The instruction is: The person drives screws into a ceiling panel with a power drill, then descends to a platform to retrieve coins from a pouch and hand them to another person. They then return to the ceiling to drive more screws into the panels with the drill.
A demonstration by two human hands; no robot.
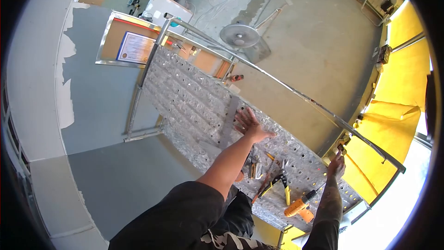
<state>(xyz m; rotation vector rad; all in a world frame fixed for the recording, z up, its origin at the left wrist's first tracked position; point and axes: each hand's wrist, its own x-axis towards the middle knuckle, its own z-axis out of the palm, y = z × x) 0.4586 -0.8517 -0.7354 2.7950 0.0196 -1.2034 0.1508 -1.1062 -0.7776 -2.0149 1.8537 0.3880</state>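
My left hand [250,125] lies with fingers spread on the perforated metal scaffold platform [194,97], beside a flat grey strip [229,120]. Over by the scaffold rail [300,93], at the platform's right end, my right hand [336,165] has its fingers bent round something dark that I cannot make out. Between my arms, yellow-handled snips [280,178] and an orange drill [300,206] rest on the platform. A coil of fasteners [253,170] sits near my left forearm.
Far below on the floor stands a round fan [239,35]. Yellow sheeting [395,106] covers the right side. A framed certificate [135,47] is at the upper left, and a chair [381,1] stands at the upper right.
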